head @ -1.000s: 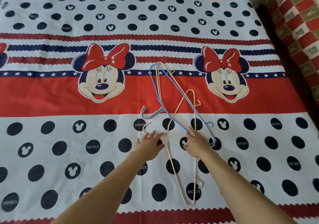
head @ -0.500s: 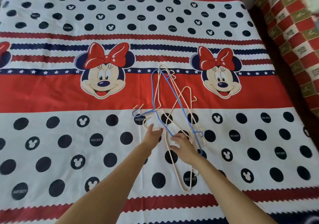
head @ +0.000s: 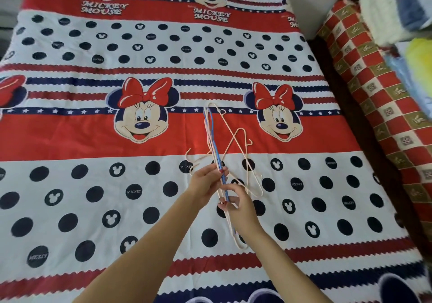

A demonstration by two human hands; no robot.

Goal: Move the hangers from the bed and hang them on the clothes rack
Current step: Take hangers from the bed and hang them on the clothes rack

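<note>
head view: hangers sit mid-frame on the bed [head: 70, 139], a loose tangle on the red band and dotted white band. my left hand [head: 205, 182] is curled round the blue hanger [head: 214, 143] plus a cream wire beside it, gripping near the lower end. my right hand [head: 236, 203] pinches the same bundle just below, fingers closed on the wires. the other cream hangers [head: 243, 162] lie crossed to the right, touching the bundle; one long one runs down under my right wrist. judgement: gather first, lift second. line up the hooks on one side, slide the crossed ones free sideways rather than yank, or they snag. keep one hand as clamp, the other feeding. clothes rack not in frame.
</note>
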